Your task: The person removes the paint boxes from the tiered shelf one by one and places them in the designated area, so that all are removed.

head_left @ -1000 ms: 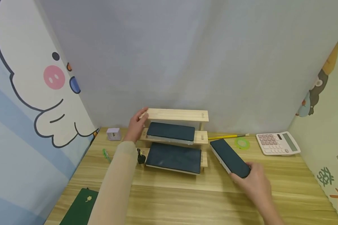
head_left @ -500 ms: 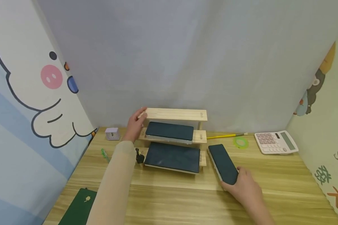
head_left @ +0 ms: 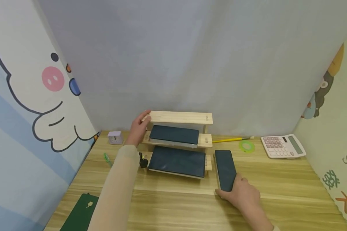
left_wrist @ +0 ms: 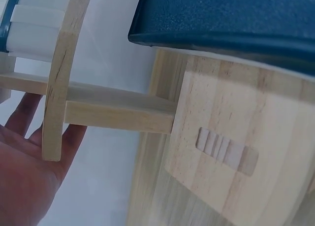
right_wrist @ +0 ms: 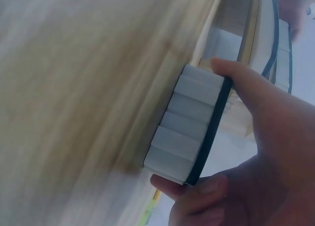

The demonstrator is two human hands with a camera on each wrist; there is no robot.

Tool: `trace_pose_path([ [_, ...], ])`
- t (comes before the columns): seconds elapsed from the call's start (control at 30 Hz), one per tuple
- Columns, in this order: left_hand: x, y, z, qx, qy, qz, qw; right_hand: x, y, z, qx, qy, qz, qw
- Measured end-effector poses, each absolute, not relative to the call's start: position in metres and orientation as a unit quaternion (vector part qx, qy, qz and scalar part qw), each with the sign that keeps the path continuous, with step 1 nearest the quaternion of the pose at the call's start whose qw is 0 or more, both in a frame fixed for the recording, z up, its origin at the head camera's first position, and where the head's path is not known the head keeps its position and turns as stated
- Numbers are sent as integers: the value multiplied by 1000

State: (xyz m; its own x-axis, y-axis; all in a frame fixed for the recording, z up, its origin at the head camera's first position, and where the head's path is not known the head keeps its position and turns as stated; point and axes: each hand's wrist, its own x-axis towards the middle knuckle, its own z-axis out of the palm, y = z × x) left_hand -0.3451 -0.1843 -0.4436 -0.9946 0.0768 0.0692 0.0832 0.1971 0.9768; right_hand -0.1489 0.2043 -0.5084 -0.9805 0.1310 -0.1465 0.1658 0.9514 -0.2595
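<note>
A three-tier wooden shelf (head_left: pixel 180 117) stands against the grey backdrop. My left hand (head_left: pixel 137 130) grips the left end of its top board; in the left wrist view, fingers (left_wrist: pixel 23 115) reach past the wooden frame. One box with a dark teal lid (head_left: pixel 174 134) lies on the middle tier, and a wider dark-lidded box (head_left: pixel 177 161) on the lowest. Right of the shelf, my right hand (head_left: pixel 243 194) holds the near end of a long dark-lidded box (head_left: pixel 226 168) between thumb and fingers. The right wrist view shows its white ribbed end (right_wrist: pixel 184 122) close over the tabletop.
A yellow-handled paintbrush (head_left: pixel 232 140), a green tape ring (head_left: pixel 247 146) and a calculator (head_left: pixel 283 146) lie at the back right. On the left are a small lilac clock (head_left: pixel 115 137), a green pen (head_left: pixel 107 159), a small black object (head_left: pixel 143 161) and a green notebook (head_left: pixel 82 211).
My right hand has brought the long box leftward, nearer the shelf, and turned it from slanting to nearly straight front to back. The left hand stays on the top board.
</note>
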Motion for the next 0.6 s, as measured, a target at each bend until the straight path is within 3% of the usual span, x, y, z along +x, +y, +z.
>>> trace_pose_path([
  [0.2,-356,-187,-458,-47,-788,-614,11,-151,203,-506,88,984,-134,72],
  [0.37,-348,-190,-460,-45,-780,-624,11,-160,202,-498,82,988,-125,34],
  [0.6,-334,-196,-489,-48,-732,-679,1,-190,193,-474,-43,977,-207,-32],
])
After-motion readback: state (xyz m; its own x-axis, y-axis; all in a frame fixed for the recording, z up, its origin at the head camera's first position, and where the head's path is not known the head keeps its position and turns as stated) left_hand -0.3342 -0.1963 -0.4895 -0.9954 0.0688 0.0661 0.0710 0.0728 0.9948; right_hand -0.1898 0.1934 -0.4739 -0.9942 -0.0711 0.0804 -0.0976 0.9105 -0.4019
